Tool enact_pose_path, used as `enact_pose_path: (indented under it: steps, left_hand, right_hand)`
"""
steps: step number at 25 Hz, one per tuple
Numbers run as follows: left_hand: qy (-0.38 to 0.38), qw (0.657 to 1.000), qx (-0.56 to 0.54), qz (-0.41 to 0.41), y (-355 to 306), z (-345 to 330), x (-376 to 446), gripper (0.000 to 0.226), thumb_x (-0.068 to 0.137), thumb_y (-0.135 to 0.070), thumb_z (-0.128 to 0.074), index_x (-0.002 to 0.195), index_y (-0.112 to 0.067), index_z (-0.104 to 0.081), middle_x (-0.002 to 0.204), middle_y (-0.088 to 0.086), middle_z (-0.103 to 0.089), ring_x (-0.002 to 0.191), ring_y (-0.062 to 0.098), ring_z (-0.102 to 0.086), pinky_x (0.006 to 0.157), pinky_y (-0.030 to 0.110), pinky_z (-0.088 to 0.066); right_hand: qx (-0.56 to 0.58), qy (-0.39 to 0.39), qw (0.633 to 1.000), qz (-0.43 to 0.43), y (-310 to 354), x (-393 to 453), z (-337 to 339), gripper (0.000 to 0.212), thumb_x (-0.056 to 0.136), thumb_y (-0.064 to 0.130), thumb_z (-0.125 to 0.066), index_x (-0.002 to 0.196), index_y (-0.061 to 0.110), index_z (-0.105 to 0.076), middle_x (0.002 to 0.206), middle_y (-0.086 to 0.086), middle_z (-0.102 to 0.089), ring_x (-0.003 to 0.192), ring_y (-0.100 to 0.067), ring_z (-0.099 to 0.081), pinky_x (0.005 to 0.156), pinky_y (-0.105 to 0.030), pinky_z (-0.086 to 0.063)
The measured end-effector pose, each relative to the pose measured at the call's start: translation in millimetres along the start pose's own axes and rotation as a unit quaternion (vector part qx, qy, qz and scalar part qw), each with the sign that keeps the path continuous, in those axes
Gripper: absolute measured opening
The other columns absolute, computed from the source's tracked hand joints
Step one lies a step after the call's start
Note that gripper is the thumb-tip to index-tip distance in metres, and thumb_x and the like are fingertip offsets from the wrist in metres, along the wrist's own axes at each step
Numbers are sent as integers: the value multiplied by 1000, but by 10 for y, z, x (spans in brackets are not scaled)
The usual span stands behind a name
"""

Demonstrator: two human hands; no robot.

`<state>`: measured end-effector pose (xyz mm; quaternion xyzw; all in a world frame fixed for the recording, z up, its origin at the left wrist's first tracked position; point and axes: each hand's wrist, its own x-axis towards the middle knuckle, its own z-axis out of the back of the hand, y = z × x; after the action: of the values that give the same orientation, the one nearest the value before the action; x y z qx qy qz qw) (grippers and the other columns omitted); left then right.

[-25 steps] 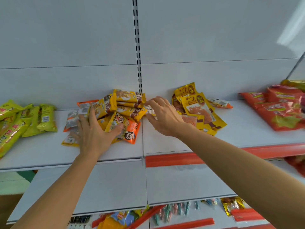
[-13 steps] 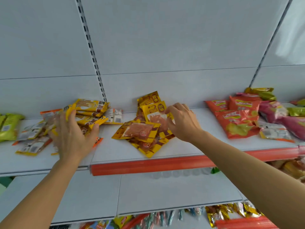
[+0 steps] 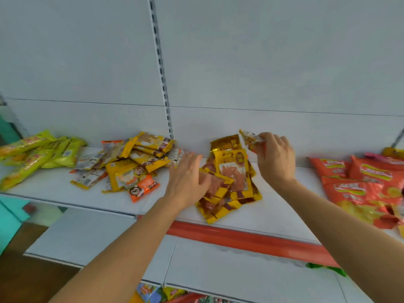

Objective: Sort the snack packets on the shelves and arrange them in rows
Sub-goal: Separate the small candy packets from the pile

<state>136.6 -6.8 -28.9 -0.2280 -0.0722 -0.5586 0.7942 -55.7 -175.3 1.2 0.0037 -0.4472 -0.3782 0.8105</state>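
1. The person is sorting the snack packets on the shelf [image 3: 273, 213].
2. The right hand [image 3: 276, 159] is pinching a small packet [image 3: 249, 138] and lifting it above the yellow-brown pile [image 3: 229, 182].
3. The left hand [image 3: 188, 179] is lying flat, fingers straight, touching the left edge of that pile.
4. The held packet is tilting, its long side running up-left to down-right.
5. The pile packets are lying mostly with their long sides pointing toward the back wall, overlapping and crooked.
6. Next, I think the small packet needs its own group, and the pile needs straightening into a row.
7. Another mixed pile [image 3: 131, 162] is waiting to the left.
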Motion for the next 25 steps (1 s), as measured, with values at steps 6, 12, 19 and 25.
enact_pose_path:
  steps: [6,12,19,25]
  left_hand:
    - [-94,988,75,92,1165,543,-106,58,91,-42,-49,144,-18,-43,156,7,-36,151,31,-25,110,69,-29]
    - [-23,998,45,32,1342,543,51,65,91,-48,-38,151,-22,-36,161,2,-30,154,24,-16,118,67,-16]
    - [63,986,13,-152,165,229,975,72,95,-52,-32,153,-10,-37,163,9,-33,153,23,-24,120,53,-23]
    - [105,949,-40,-296,-1659,-350,1201,64,100,-38,-51,150,-1,-39,158,16,-40,148,24,-35,121,32,-23]
  right_hand:
    - [55,173,974,133,1430,122,-907,19,92,21,-63,109,14,-61,101,-8,-68,85,-36,-65,57,-35,-42]
    - [27,306,951,34,1486,95,-1246,36,92,39,-63,123,23,-57,112,-2,-70,105,-31,-65,75,-38,-52]
    - [-105,256,961,-11,178,232,114,44,96,38,-55,137,24,-57,132,-6,-64,125,-28,-55,100,-41,-47]
    - [-172,197,957,-125,-1158,-190,1549,46,91,38,-52,129,15,-64,126,-10,-68,121,-31,-60,99,-41,-48]
